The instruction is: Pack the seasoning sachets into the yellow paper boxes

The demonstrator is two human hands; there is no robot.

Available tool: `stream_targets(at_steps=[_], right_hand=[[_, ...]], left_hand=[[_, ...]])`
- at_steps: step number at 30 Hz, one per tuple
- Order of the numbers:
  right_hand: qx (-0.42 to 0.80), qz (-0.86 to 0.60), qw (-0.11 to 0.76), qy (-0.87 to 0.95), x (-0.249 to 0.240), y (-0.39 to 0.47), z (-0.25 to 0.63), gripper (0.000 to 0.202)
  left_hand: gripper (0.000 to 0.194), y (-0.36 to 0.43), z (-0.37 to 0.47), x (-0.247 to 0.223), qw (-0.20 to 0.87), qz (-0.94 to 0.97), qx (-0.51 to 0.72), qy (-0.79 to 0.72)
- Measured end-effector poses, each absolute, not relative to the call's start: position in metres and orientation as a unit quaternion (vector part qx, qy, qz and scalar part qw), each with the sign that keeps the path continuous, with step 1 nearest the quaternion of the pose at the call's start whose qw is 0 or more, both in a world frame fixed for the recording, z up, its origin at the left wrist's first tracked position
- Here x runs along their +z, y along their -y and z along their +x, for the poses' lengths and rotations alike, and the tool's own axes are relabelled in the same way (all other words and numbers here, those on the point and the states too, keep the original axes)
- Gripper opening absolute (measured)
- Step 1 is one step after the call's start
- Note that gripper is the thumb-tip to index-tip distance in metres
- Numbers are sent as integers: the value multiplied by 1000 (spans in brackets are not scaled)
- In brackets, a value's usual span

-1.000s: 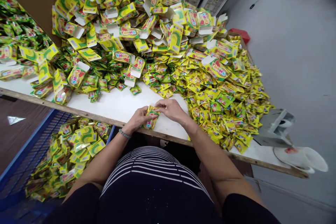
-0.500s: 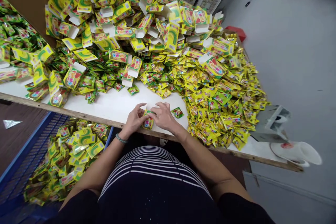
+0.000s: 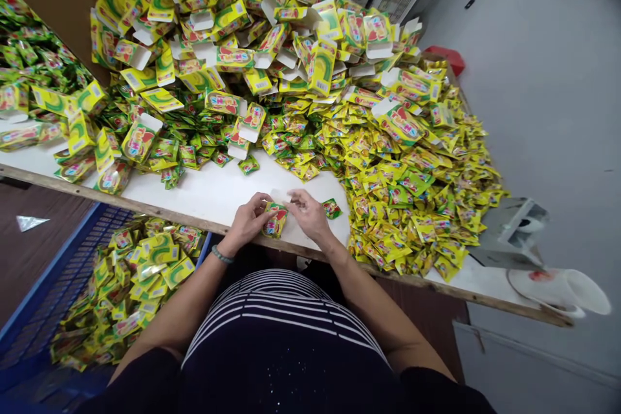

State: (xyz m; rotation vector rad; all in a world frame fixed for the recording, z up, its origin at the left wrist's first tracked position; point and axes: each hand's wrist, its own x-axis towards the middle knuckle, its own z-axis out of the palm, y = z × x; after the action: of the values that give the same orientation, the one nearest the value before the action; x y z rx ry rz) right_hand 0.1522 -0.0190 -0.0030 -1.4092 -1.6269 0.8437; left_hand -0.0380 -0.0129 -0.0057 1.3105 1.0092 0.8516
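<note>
Close to the table's front edge, a small yellow-and-green carton (image 3: 274,221) rests with its white flap (image 3: 280,195) pointing away from me. My left hand (image 3: 249,218) grips the carton's left side, fingers closed on it. At the flap's right end, my right hand (image 3: 309,213) has its thumb and fingers bent together; whether they pinch the flap's edge is hard to make out. A green sachet (image 3: 332,208) lies just right of that hand. Another small green sachet (image 3: 248,165) lies beyond the hands, near the pile.
Open cartons (image 3: 228,58) are heaped at the back. Yellow sachets (image 3: 407,207) pile up on the right. Below on the left, a blue crate (image 3: 29,317) holds filled-looking cartons. A grey metal device (image 3: 509,233) and a white container (image 3: 557,291) occupy the table's right end.
My right hand has drawn slightly right, off the carton's front and toward the flap's right end, uncovering more of the carton. The left hand keeps its grip. The view has shifted slightly.
</note>
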Motion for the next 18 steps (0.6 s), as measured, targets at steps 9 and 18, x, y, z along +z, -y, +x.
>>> stream_targets(at_steps=[9,18], right_hand=[[253,-528,306,751,24,15,147,16],[422,-573,276,646,30,-10,160,20]], left_hand=[[53,10,-37,-7,657,473,399,-431],[52,12,-36,-6,671,471,387,-421]])
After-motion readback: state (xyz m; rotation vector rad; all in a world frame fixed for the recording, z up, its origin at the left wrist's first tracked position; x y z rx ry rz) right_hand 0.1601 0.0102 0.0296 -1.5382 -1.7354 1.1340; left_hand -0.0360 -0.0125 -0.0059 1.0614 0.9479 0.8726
